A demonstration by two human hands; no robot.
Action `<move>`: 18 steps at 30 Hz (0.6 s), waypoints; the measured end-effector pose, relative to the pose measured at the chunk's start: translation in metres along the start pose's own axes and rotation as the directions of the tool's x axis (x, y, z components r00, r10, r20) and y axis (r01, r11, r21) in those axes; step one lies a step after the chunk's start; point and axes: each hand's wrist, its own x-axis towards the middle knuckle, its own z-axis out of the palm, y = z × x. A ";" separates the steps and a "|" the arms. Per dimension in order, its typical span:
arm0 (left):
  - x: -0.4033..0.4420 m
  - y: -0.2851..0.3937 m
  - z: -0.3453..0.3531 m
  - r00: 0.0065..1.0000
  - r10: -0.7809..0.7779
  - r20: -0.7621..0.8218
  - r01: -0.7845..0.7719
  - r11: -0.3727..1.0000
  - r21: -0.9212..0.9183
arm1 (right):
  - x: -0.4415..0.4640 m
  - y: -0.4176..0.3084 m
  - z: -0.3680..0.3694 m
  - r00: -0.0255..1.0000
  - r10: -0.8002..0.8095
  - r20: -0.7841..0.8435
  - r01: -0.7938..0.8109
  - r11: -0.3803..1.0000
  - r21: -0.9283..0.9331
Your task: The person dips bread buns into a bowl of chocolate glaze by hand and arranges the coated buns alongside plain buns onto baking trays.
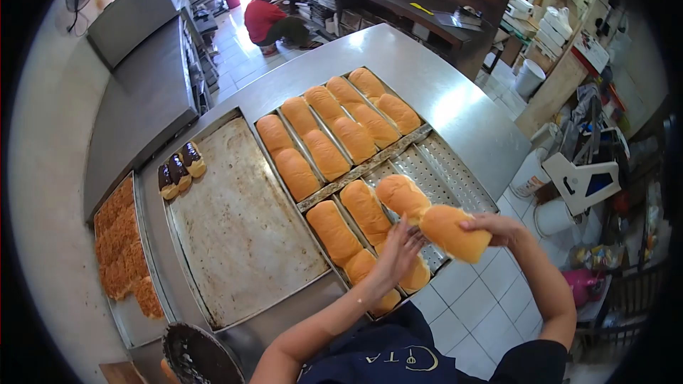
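My right hand (pixel 493 228) grips the near end of a golden bread loaf (pixel 453 230), a double loaf with two rounded halves, held above the front of the perforated bread pan (pixel 442 168). Stretched out, the fingers of my left hand (pixel 403 247) meet the loaf's lower edge close to the join; whether they carry any weight I cannot tell. Under and beside my left forearm, more loaves (pixel 333 231) lie in the pan's slots. Farther back, a second pan holds several browned loaves (pixel 324 105) side by side.
Left of the loaves lies a large worn baking tray (pixel 242 220) with chocolate-topped pastries (pixel 175 171) in its corner. A tray of crumb-covered pieces (pixel 122 242) and a dark bowl (pixel 203 355) stand at left. A person in red (pixel 267 20) crouches beyond the steel table (pixel 384 46).
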 end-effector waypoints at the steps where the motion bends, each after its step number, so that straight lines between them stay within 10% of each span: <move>1: 0.006 0.004 0.004 0.999 0.020 0.028 -0.018 0.998 -0.060 | -0.003 0.007 0.005 1.000 0.029 -0.002 -0.029 1.000 -0.009; 8: -0.015 0.015 0.028 0.923 0.381 -0.059 -0.380 0.925 0.017 | -0.015 0.034 0.045 0.993 -0.108 0.053 0.114 0.982 -0.150; 10: -0.041 0.032 0.038 0.892 0.450 -0.031 -0.447 0.892 0.068 | -0.008 0.028 0.066 0.947 -0.282 0.157 0.322 0.804 -0.500; 12: -0.071 0.052 0.046 0.887 0.461 -0.026 -0.459 0.887 0.051 | -0.007 0.021 0.094 0.909 -0.380 0.172 0.412 0.753 -0.513; 18: -0.151 0.100 0.033 0.938 0.344 -0.045 -0.344 0.904 -0.253 | 0.004 -0.001 0.162 0.634 -0.631 0.448 0.608 0.047 -0.793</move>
